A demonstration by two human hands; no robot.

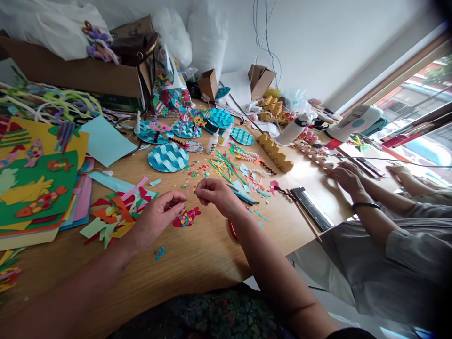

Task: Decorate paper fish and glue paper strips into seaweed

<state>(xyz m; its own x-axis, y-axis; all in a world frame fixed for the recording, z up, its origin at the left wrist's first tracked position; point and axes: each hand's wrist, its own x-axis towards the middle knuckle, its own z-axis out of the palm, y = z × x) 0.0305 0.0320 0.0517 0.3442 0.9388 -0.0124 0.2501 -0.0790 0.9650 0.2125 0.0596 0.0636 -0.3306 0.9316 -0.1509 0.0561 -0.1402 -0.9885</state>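
- Left hand (165, 208): released, fingers loosely curled, gap between thumb and fingers; near the upper left of the fish.
- Right hand (213, 195): thumb and forefinger brought together above and right of the fish; anything between the tips would be tiny, so cannot tell what, if anything, it grasps.
- Fish (186, 218): red, colored dots on its body, flat on the table (208, 263), between and just below the two hands; tail points up and right.
- Dots (197, 170): small, multicolored, scattered on the table beyond the hands.
- Strips (226, 165): thin, mostly green and yellow, heaped right of the dots.
- Pencils (243, 195): partly hidden behind the right wrist.
- Red loop (232, 231): half covered by the right forearm.
- Blue scrap (160, 253): alone on the table, below the left hand.
- Scraps (116, 214): mixed colors, piled left of the left hand.
- Green sheet (40, 188): far left, paper fish on it, on top of a stack.
- Wavy disc (168, 157): blue, flat, beyond the left hand.
- Glue bottles (212, 142): two, upright, right of the wavy disc.
- Black case (312, 208): right side, a stick (306, 214) along its left edge.
- Co-worker's hands (348, 180): at the right, by the egg carton (319, 157).
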